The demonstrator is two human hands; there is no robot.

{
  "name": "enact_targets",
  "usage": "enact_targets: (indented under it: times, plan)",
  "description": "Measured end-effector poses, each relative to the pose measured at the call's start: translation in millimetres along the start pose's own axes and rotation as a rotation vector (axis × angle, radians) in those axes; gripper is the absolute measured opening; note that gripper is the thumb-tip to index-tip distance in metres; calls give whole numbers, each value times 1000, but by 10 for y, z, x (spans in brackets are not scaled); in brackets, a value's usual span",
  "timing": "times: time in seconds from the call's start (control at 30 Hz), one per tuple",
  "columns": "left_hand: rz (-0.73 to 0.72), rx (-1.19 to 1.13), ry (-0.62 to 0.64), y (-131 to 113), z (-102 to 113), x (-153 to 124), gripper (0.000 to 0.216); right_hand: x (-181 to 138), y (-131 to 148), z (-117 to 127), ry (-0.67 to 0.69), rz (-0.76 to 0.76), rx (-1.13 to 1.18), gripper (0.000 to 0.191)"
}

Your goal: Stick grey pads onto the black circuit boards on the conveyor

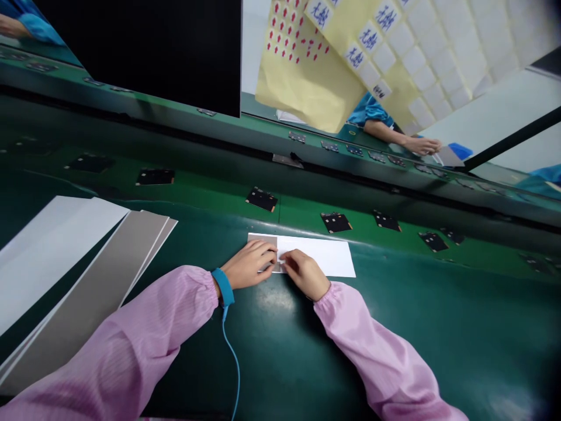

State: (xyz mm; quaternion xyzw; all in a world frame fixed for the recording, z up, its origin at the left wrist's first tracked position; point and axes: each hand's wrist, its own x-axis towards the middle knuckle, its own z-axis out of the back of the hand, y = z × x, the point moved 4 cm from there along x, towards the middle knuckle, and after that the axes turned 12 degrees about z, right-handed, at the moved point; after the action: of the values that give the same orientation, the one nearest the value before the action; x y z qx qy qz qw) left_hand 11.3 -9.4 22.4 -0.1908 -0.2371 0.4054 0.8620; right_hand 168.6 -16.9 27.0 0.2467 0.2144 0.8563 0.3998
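A white strip of card or paper (328,254) lies on the green work surface in front of me, with a grey section at its left end. My left hand (252,263) rests on that grey section, its fingers bent loosely over it and nothing visibly gripped. Over the line where grey meets white, my right hand (305,273) is closed in a pinch, thumb and fingertips together. A small whitish piece seems to show by those fingertips, too small to name. Around my left wrist is a blue wrist strap (224,286) with a cord hanging down.
Long white sheets (52,240) and grey strips (100,280) lie at left. Several black circuit boards (262,199) sit on the green belt beyond. A dark panel (153,47) and yellow label sheets (307,88) hang above. A co-worker's hand (423,145) shows across the line.
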Motion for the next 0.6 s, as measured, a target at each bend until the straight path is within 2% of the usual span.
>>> enact_targets:
  times: [0.1,0.27,0.5,0.6]
  plan:
    - [1,8,4,-2,1,-1,10,23,14,-94,-4,-77,-44,8]
    - [-5,18,11,2,-4,-6,10,70,-46,-83,22,-193,-48,4]
    - [-16,34,2,3,-23,-9,12,98,60,-97,94,-168,-147,8]
    - [-27,30,-6,9,-26,-13,12,140,36,-10,83,-162,-112,9]
